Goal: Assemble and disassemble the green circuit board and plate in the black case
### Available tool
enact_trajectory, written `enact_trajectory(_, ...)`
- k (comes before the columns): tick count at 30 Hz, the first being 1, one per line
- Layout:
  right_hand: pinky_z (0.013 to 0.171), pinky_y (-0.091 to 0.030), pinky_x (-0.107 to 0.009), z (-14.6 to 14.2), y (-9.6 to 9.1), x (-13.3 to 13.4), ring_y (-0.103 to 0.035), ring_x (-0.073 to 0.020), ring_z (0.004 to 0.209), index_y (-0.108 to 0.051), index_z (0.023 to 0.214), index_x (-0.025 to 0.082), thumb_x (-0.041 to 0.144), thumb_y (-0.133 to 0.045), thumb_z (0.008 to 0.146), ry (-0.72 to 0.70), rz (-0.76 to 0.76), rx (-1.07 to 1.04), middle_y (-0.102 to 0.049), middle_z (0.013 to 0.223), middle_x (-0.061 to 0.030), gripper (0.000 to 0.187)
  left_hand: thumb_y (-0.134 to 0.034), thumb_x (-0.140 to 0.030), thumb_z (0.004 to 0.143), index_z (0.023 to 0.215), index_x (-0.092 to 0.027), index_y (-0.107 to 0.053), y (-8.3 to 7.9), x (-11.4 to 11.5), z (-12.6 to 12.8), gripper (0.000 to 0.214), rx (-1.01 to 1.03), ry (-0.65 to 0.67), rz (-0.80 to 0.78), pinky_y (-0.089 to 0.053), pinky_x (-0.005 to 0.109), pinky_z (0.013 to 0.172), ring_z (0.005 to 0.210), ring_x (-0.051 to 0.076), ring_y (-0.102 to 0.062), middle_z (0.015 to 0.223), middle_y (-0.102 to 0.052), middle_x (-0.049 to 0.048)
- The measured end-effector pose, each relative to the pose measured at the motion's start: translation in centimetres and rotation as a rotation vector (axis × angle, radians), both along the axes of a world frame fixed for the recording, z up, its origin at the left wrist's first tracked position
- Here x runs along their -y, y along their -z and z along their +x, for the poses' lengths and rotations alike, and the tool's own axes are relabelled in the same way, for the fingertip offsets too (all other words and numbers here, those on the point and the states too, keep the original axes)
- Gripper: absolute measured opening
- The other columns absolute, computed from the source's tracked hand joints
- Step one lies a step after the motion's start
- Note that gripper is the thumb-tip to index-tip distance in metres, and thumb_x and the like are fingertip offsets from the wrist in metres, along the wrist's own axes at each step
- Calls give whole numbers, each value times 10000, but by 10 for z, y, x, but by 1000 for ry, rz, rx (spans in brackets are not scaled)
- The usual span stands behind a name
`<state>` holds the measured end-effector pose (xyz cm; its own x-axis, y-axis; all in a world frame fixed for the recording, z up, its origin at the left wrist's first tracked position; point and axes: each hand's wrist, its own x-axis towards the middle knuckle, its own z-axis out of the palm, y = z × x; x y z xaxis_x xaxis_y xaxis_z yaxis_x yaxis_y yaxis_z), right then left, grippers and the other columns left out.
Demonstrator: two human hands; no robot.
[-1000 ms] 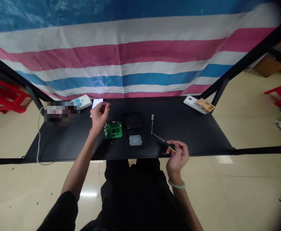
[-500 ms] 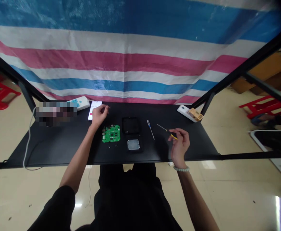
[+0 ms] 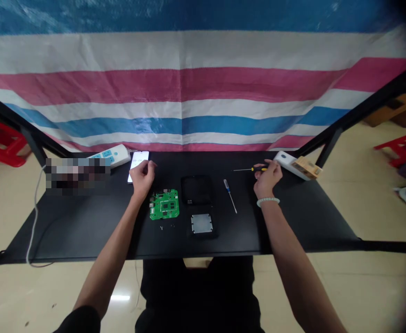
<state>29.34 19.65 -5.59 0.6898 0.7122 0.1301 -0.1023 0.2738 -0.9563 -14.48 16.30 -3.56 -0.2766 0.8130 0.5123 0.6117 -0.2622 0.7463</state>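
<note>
My right hand [image 3: 267, 179] grips the yellow-and-black handle of a screwdriver [image 3: 254, 169], whose thin shaft points left, low over the table or on it. My left hand [image 3: 143, 178] is curled closed at the lower right edge of a lit phone [image 3: 138, 160], covering part of it; nothing shows in its fingers. A green circuit board [image 3: 164, 204] lies just below that hand. Right of the board are an open black plastic case half [image 3: 196, 190] and a dark part with a silver plate [image 3: 202, 223]. A blue-handled screwdriver [image 3: 230, 196] lies between these and my right hand.
Small screws [image 3: 161, 228] lie below the board. A white power strip [image 3: 115, 156] with a cable is at the back left. A white device [image 3: 285, 159] and a yellow-brown box [image 3: 307, 167] sit at the back right. A striped sheet [image 3: 182, 88] hangs behind the black table [image 3: 84, 226].
My right hand has moved away from me with the yellow-and-black screwdriver, which now lies more level. My left hand has curled tighter beside the phone. The camera view has shifted.
</note>
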Motion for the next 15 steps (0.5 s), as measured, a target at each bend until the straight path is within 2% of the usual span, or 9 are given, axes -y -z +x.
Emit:
enact_trajectory(4,325,-264,-168,4,7,-15,-402,-51,308,-556,870,221,651,-557,988,47,-1,2,-659,557,44,447,-571,-373,1010,770,-192,-738,2,3,2,343,-80,-37,39,-319,270,565,504,121,-452,531,-517,-29)
enact_trajectory(10,310,-234,-175,7,0,-45,-399,-63,320,-564,788,220,595,-605,983,26,12,-14,-556,479,68,425,-581,-359,1005,744,-202,-723,0,6,5,336,-169,-40,93,-295,276,540,466,114,-420,498,-465,-39)
enact_trajectory(15,331,-265,-179,7,-3,-52,-390,-78,347,-590,708,212,476,-625,998,-91,37,13,-443,415,83,393,-575,-346,1012,758,-203,-719,1,7,4,326,-214,-60,126,-315,272,532,455,114,-432,497,-466,-41)
